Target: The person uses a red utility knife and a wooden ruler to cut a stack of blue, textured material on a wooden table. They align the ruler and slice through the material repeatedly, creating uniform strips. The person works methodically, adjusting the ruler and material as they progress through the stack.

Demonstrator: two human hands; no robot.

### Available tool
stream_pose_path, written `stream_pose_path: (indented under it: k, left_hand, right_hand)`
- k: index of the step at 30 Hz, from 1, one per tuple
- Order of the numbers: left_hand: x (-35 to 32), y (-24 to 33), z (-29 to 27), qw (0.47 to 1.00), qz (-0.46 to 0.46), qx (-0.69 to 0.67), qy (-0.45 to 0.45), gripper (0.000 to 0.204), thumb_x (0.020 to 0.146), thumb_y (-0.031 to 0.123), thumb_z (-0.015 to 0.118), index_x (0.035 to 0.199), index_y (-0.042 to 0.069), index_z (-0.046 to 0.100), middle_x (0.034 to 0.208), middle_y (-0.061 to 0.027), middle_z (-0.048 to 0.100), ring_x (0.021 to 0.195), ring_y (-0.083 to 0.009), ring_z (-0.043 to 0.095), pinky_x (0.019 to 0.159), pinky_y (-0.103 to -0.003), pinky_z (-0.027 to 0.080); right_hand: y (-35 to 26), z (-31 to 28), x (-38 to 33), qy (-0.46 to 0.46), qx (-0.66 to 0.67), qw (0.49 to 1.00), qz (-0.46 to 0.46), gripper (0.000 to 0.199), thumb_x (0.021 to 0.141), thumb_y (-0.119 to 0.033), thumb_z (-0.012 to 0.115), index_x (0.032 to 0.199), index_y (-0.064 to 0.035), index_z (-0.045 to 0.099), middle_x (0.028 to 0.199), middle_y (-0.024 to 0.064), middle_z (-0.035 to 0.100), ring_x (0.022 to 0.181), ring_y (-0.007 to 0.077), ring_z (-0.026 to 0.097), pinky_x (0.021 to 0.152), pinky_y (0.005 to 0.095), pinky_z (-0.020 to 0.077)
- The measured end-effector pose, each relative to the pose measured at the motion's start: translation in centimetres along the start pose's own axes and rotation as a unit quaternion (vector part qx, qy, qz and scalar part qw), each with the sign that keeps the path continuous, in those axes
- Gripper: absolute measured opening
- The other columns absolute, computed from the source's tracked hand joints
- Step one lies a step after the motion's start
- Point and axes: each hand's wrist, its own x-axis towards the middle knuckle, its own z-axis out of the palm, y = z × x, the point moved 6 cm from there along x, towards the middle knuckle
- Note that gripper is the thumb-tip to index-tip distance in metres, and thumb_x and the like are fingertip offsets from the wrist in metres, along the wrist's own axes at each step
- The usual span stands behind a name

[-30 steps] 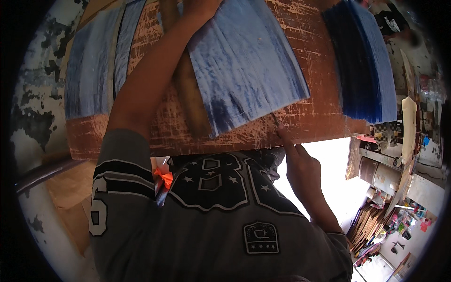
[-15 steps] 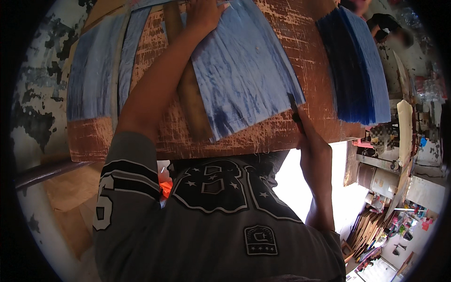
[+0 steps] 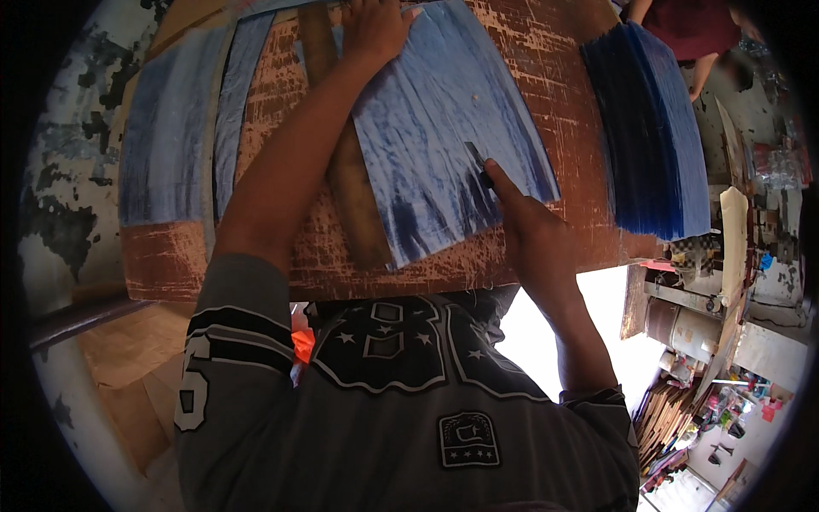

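A streaky blue sheet stack [image 3: 444,111] lies on the brown, scratched work table [image 3: 563,111]. At its far end my left hand [image 3: 375,32] rests flat, thumb stretched out to the right, with some fingertips cut off by the picture's upper edge. A flat wooden strip [image 3: 354,196] runs along the sheets' left side, partly under my left forearm. My right hand [image 3: 533,226] is closed round a dark-handled knife [image 3: 485,171], index finger along its top. The blade lies over the near right part of the sheets, pointing away and to the left.
To the right stands a thick pile of dark blue sheets [image 3: 644,136]. More blue sheets [image 3: 166,136] lie at the left beside a long narrow strip [image 3: 217,128]. Another person in a dark red top [image 3: 691,26] is beyond the table at the upper right.
My right hand has moved the knife left and away from the sheets' near right corner onto their surface. My left hand stays put. The other person has come further into view.
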Motion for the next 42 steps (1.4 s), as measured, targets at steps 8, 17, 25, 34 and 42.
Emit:
stream_pose_path:
  k: [8,17,25,34,42]
  left_hand:
    - [0.0,-0.1,-0.1,0.999,0.023,-0.019,0.012,0.046,0.103,0.054,0.063,0.118,0.011,0.072,0.122,-0.0177,0.066,0.120,-0.0394,0.057,0.103,-0.058,0.044]
    - [-0.1,-0.3,-0.1,0.999,0.034,-0.024,0.017,0.043,0.105,0.050,0.060,0.116,0.010,0.071,0.120,-0.0181,0.067,0.117,-0.0397,0.059,0.102,-0.058,0.044]
    - [-0.6,1.0,-2.0,0.998,0.002,-0.049,0.026,0.040,0.102,0.036,0.061,0.120,0.000,0.066,0.124,-0.0267,0.064,0.121,-0.0440,0.057,0.107,-0.058,0.041]
    - [-0.4,1.3,-1.7,1.000,-0.013,-0.024,-0.014,0.041,0.103,0.038,0.057,0.121,0.002,0.066,0.126,-0.0263,0.064,0.125,-0.0431,0.056,0.108,-0.061,0.041]
    - [-0.1,0.4,-0.5,0.999,-0.012,-0.041,0.000,0.035,0.103,0.032,0.056,0.120,0.002,0.066,0.129,-0.0280,0.064,0.128,-0.0451,0.055,0.109,-0.061,0.041]
  right_hand:
    - [-0.7,-0.3,0.0,-0.034,-0.013,0.999,0.017,0.061,0.101,-0.002,0.064,0.158,-0.0211,0.053,0.078,0.0149,0.069,0.064,0.0259,0.070,0.058,0.0427,0.0541]
    - [-1.1,-0.3,0.0,-0.062,-0.046,0.997,-0.002,0.069,0.098,0.000,0.065,0.162,-0.0186,0.045,0.074,0.0136,0.065,0.060,0.0256,0.067,0.056,0.0429,0.0532]
    - [-1.2,-0.6,-3.2,-0.094,-0.056,0.994,-0.009,0.073,0.098,0.003,0.063,0.164,-0.0174,0.040,0.078,0.0143,0.067,0.066,0.0262,0.070,0.059,0.0412,0.0552]
    - [-0.8,-0.5,-5.8,-0.108,-0.030,0.994,0.013,0.081,0.096,0.007,0.058,0.167,-0.0252,0.035,0.082,0.0139,0.065,0.063,0.0253,0.067,0.056,0.0419,0.0547]
    - [-1.0,-0.5,-8.0,-0.124,-0.009,0.991,0.042,0.091,0.090,0.011,0.055,0.169,-0.0263,0.029,0.095,0.0186,0.068,0.068,0.0295,0.071,0.059,0.0423,0.0568]
